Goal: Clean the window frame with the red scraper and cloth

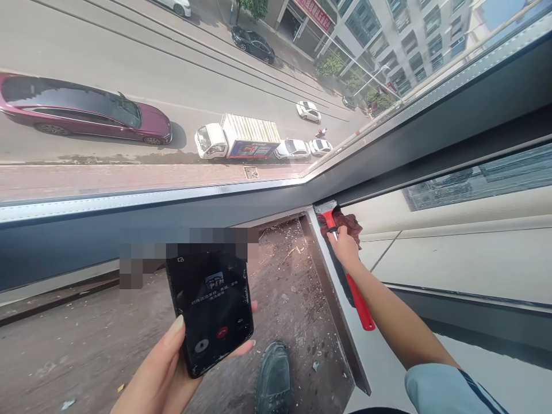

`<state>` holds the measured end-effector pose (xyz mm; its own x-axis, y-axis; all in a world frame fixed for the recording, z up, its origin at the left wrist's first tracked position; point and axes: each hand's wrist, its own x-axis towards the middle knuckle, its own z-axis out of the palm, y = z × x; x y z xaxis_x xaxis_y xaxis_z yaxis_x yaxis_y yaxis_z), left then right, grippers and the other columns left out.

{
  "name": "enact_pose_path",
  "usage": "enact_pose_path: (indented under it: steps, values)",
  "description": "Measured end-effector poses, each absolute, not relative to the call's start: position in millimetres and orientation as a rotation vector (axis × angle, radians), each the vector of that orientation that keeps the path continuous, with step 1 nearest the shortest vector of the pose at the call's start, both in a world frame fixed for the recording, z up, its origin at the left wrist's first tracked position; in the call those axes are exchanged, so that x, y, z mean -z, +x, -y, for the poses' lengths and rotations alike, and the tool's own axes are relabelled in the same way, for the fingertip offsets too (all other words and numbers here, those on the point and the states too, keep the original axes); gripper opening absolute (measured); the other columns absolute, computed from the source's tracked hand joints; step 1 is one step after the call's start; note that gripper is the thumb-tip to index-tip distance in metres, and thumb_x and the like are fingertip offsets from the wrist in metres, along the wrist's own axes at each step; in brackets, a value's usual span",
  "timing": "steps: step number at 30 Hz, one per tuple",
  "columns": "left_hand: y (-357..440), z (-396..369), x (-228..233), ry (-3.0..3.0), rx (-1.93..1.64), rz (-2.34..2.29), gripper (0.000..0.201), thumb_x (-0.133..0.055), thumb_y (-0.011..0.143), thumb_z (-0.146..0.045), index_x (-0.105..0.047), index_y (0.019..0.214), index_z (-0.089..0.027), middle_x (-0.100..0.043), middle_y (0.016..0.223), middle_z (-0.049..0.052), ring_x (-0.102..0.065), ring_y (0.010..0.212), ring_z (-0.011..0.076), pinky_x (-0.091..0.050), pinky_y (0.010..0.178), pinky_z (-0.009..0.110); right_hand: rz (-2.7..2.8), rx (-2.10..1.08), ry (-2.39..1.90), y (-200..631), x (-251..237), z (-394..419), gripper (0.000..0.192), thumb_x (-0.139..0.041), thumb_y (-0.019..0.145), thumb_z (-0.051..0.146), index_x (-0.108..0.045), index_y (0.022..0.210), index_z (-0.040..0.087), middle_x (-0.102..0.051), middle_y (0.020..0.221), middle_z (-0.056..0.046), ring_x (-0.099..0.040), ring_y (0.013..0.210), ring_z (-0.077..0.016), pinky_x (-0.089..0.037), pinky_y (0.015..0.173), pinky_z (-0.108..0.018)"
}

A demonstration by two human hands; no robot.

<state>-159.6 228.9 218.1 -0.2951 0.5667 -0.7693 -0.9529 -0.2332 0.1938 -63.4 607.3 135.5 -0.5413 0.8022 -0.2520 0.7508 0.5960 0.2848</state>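
- We see our left hand cupped around a black glossy smartphone, thumb along its left edge, its lit screen facing up over the dusty brown floor.
- Our right hand is closed on a red-handled scraper with a metal blade and a bunched dark red cloth.
- The blade sits at the corner of the dark grey window frame.
- A dark shoe stands on the floor below the phone.

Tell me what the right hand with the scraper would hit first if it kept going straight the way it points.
The right hand points the red-handled scraper up the sill; its blade already sits near the dark window frame corner, so probably that frame first, though depth is unclear.
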Motion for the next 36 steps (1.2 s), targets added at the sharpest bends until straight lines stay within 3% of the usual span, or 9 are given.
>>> enact_pose_path:
  steps: [8, 15, 24, 36]
  values:
    - [-158.7, -230.7, -214.7, -0.660, -1.747, -0.826, 0.062, -0.049, 0.080, -0.052, -0.042, 0.129, -0.015, -0.053, 0.123, 0.014, -0.044, 0.117, 0.0369, -0.055, 0.078, 0.048, -2.473, -0.261, 1.255, -63.5, -133.9, -606.4, 0.036, -0.034, 0.088, 0.050, -0.038, 0.103, 0.017, -0.064, 0.083, -0.011, -0.063, 0.078, -0.0256, -0.038, 0.062, -0.029]
    - [-159.0, -227.9, -209.5, -0.658, -1.725, -0.767, 0.074, -0.055, 0.078, -0.047, -0.027, 0.137, -0.012, -0.054, 0.121, 0.017, -0.044, 0.118, 0.0356, -0.053, 0.082, 0.051, -2.497, -0.253, 1.260, -59.8, -133.3, -610.0, 0.036, -0.036, 0.088, 0.050, -0.038, 0.104, 0.018, -0.064, 0.083, -0.010, -0.063, 0.078, -0.0256, -0.038, 0.063, -0.029]
    - [-157.7, -226.2, -206.0, -0.599, -1.672, -0.839, 0.045, -0.061, 0.073, -0.028, -0.053, 0.116, -0.014, -0.057, 0.118, 0.014, -0.047, 0.115, 0.0352, -0.053, 0.084, 0.050, -2.458, -0.274, 1.294, -59.7, -132.1, -609.4, 0.038, -0.036, 0.088, 0.050, -0.040, 0.105, 0.016, -0.063, 0.083, -0.011, -0.062, 0.079, -0.0252, -0.038, 0.064, -0.029]
    - [-157.5, -225.8, -203.7, -0.598, -1.664, -0.846, 0.048, -0.068, 0.067, -0.030, -0.058, 0.111, -0.013, -0.059, 0.115, 0.014, -0.048, 0.113, 0.0360, -0.054, 0.082, 0.047, -2.504, -0.242, 1.277, -53.0, -131.8, -615.0, 0.038, -0.036, 0.088, 0.051, -0.039, 0.106, 0.018, -0.064, 0.083, -0.009, -0.062, 0.078, -0.0243, -0.036, 0.062, -0.029]
